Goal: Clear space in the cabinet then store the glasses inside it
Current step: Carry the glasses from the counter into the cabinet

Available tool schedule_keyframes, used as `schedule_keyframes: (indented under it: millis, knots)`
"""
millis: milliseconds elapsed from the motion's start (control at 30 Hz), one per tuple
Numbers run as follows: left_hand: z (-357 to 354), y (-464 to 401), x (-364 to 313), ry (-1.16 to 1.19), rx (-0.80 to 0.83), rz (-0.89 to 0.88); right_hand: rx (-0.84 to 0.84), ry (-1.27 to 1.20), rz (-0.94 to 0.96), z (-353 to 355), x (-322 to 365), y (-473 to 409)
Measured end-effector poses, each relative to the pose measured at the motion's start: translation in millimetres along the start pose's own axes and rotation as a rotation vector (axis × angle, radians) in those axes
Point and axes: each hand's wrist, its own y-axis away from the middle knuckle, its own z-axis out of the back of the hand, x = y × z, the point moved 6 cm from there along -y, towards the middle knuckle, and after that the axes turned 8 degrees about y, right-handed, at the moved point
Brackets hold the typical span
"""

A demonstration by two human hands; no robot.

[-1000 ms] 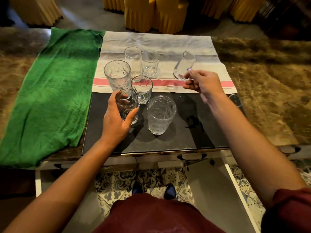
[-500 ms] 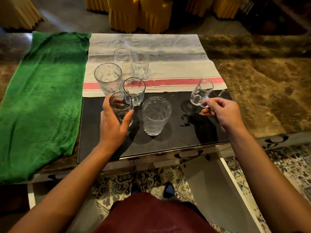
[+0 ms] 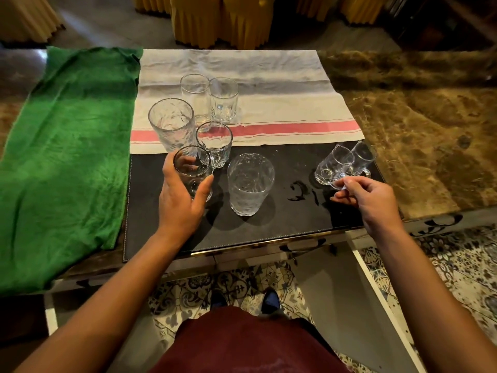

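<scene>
A: Nearest first. What's each grip doing?

B: Left hand (image 3: pixel 180 200) has fingers and thumb curled round a small tumbler (image 3: pixel 192 170), base down on the black mat (image 3: pixel 282 224). Right hand (image 3: pixel 368 200) pinches the foot of a small stemmed glass (image 3: pixel 332 168), which is tilted over, bowl pointing away.

A: Risks?

B: Judgement only: the pinch is thin and off-balance, so the tilted glass could slip or knock the other stemmed glass (image 3: pixel 361 158) touching it at the mat's right edge. Wet marks on the mat btwn the hands may mean slick glass. Left tumbler sits tight vs a short glass (image 3: pixel 214 144); lifting w/o going straight up could clink it.

A: Rest?

B: Textured tumbler (image 3: pixel 250 184) stands btwn the hands. Further back on the striped cloth (image 3: pixel 282 103): a tall patterned glass (image 3: pixel 172 125) and two more glasses (image 3: pixel 195 95), (image 3: pixel 223 99). Green towel (image 3: pixel 67 157) lies left on the table (image 3: pixel 430 130). Cabinet not in view, so can't tell if space is cleared.
</scene>
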Motion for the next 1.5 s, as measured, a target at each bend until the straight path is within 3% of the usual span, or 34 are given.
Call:
schedule_keyframes:
  millis: [233,533,733,933,1500]
  knots:
    - [-0.1,-0.5,-1.1,0.000,-0.004,-0.001,-0.078,0.056,-0.001,4.5,2.7,6.6]
    - [2.4,-1.7,-1.5,0.015,0.003,-0.004,-0.349,0.422,0.255,2.4,45.1,32.8]
    - [3.5,-1.4,-1.6,0.027,0.005,0.011,0.023,0.379,0.445,-64.1,90.4,60.3]
    - [10.0,0.0,-5.1,-0.008,-0.013,0.055,0.320,0.419,0.494,-122.9,97.1,66.8]
    - [46.9,33.1,-23.1,0.072,-0.005,0.137,0.359,0.562,0.638,-145.6,101.8,52.9]
